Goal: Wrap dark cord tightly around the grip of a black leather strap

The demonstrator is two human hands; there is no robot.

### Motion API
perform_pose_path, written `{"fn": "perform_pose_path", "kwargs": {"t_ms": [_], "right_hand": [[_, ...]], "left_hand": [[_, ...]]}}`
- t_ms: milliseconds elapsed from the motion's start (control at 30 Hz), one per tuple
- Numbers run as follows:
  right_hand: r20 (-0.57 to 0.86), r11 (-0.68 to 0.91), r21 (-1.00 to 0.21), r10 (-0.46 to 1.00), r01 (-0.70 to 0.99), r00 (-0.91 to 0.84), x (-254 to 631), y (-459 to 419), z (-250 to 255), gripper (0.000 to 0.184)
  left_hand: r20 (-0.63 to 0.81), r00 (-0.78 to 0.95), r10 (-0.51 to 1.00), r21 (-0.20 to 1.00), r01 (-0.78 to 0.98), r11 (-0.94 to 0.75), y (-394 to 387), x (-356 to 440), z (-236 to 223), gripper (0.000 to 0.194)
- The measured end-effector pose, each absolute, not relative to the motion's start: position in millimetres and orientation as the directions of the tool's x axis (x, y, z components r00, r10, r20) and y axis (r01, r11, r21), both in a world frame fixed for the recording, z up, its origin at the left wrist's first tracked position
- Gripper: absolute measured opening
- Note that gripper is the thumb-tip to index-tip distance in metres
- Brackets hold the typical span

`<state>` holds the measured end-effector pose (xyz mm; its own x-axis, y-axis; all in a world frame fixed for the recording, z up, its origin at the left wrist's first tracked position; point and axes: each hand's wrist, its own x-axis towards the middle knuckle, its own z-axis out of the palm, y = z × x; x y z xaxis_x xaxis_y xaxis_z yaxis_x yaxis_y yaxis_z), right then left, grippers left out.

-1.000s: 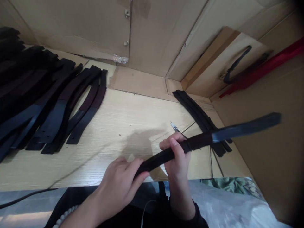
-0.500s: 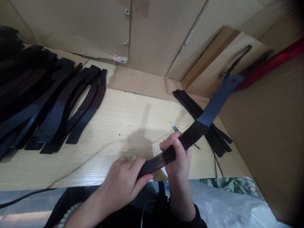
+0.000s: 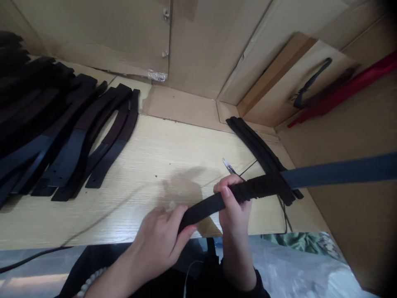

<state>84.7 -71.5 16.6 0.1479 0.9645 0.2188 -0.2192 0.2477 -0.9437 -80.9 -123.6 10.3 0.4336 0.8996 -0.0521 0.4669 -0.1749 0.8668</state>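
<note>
Held piece: black strap, gripped in my two hands above the table's front edge, its flat blue-grey end running out past the right of the view.
Left hand: closed around the strap's near end, fingers curled over it.
Right hand: closed tightly around the ridged dark section, just beside my left hand.
Left wrist: bead bracelet.
Just beyond my right hand: small metal-tipped tool, on the table.
Right of the hands: bundle of dark straps, partly under the held strap.
Left of the hands: rows of straps, on the wood-grain table.
Behind: cardboard wall; red strip.
</note>
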Motion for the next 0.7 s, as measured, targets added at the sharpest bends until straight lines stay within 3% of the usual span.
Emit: {"fn": "perform_pose_path", "kwargs": {"t_ms": [100, 200, 300, 400, 567, 700], "right_hand": [[0.191, 0.225, -0.942, 0.97, -0.251, 0.153, 83, -73, 17, 0.017], [0.211, 0.226, -0.923, 0.974, -0.31, 0.084, 83, -79, 20, 0.02], [0.247, 0.239, -0.905, 0.969, -0.353, 0.021, 84, -81, 22, 0.028], [0.23, 0.225, -0.906, 0.973, -0.358, 0.03, 82, -77, 22, 0.031], [0.174, 0.202, -0.929, 0.978, -0.309, 0.118, 80, -73, 20, 0.014], [0.14, 0.116, -0.921, 0.989, -0.373, -0.038, 79, -78, 25, 0.019]], "left_hand": [[-0.047, 0.391, 0.919, 0.855, 0.491, -0.165, -121, -81, 9, 0.042], [-0.049, 0.532, 0.845, 0.899, 0.392, -0.194, -116, -86, 8, 0.035], [-0.02, 0.669, 0.743, 0.926, 0.292, -0.238, -114, -88, 9, 0.051], [-0.014, 0.586, 0.81, 0.906, 0.35, -0.237, -116, -84, 10, 0.044], [0.016, 0.394, 0.919, 0.86, 0.463, -0.213, -121, -77, 5, 0.035], [0.023, 0.533, 0.846, 0.902, 0.353, -0.247, -120, -81, 5, 0.03]]}}
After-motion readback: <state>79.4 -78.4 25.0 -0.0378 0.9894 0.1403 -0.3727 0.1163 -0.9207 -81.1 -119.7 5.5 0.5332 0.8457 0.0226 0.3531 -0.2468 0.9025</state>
